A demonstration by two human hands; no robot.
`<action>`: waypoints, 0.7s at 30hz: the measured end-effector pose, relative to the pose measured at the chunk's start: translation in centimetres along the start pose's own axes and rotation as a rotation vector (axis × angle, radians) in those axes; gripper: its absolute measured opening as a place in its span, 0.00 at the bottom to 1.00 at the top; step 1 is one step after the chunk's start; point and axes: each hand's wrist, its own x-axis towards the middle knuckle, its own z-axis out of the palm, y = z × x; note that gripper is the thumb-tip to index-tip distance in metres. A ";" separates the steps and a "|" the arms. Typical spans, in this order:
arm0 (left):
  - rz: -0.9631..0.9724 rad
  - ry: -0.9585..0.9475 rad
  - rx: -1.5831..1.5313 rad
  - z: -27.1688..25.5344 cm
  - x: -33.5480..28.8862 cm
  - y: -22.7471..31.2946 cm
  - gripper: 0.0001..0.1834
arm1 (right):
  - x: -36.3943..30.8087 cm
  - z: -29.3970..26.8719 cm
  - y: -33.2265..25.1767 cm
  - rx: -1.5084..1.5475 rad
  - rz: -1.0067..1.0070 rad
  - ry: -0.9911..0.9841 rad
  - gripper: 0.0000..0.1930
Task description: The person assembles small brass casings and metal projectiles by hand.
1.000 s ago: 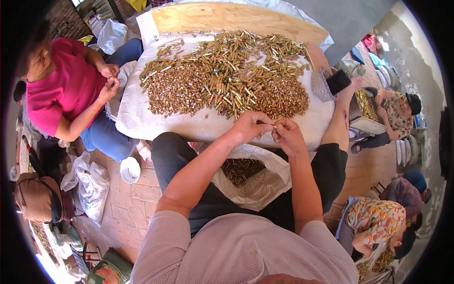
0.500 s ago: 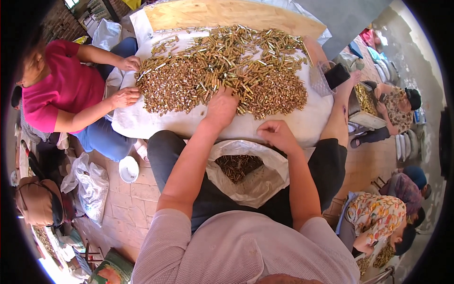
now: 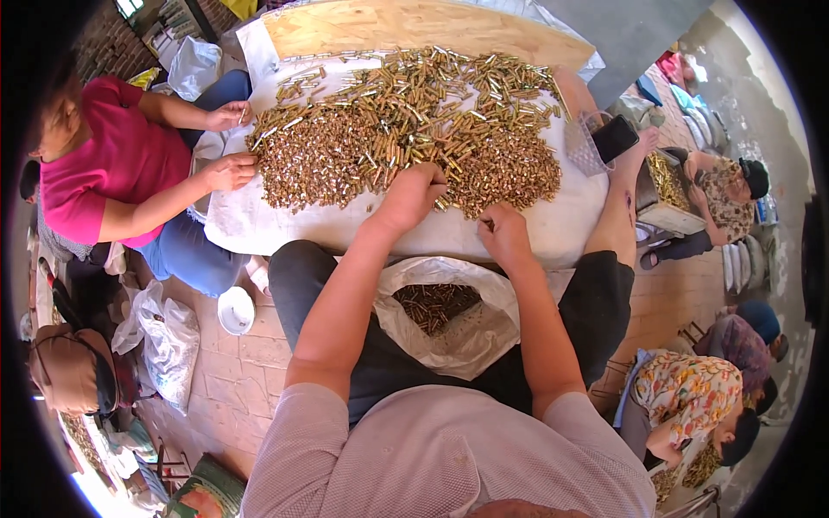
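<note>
White-clothed table [image 3: 285, 226]: long brass-coloured pins [image 3: 419, 95] behind small coppery pieces [image 3: 315, 160] | left hand [image 3: 412, 197] bunched at their near edge | right hand [image 3: 506, 233] curled beside them | cannot tell what either holds

On the table [image 3: 259, 226] at upper centre, metal parts [image 3: 319, 155] lie before a board [image 3: 414, 28], with a sack [image 3: 449, 345] below the near edge, a bowl [image 3: 236, 311] right of a bag [image 3: 170, 345] at centre left, and a phone [image 3: 616, 141] at upper right.
</note>
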 end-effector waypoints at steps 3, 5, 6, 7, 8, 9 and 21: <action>-0.170 -0.063 -0.296 0.4 -0.4 0.0 0.08 | 0.0 0.2 -0.4 0.010 -0.019 -0.004 0.07; -0.058 -0.008 -0.507 1.2 -0.4 -0.2 0.09 | -0.4 0.4 -0.4 0.167 0.027 0.054 0.06; -0.053 -0.012 -0.510 1.2 -0.3 0.1 0.09 | -0.7 0.5 0.2 0.162 0.029 0.058 0.06; -0.160 -0.101 -0.657 1.2 -0.1 0.5 0.11 | -0.9 0.7 0.6 0.375 0.193 0.050 0.05; -0.270 -0.191 -0.800 1.0 0.0 1.1 0.12 | -1.1 0.8 1.0 0.589 0.357 0.040 0.04; -0.275 -0.182 -0.798 0.9 -0.2 0.8 0.12 | -0.7 0.2 -0.2 0.595 0.352 0.032 0.04; -0.276 -0.187 -1.106 2.7 -0.5 1.2 0.08 | 0.0 -2.3 -3.5 1.369 0.572 0.009 0.04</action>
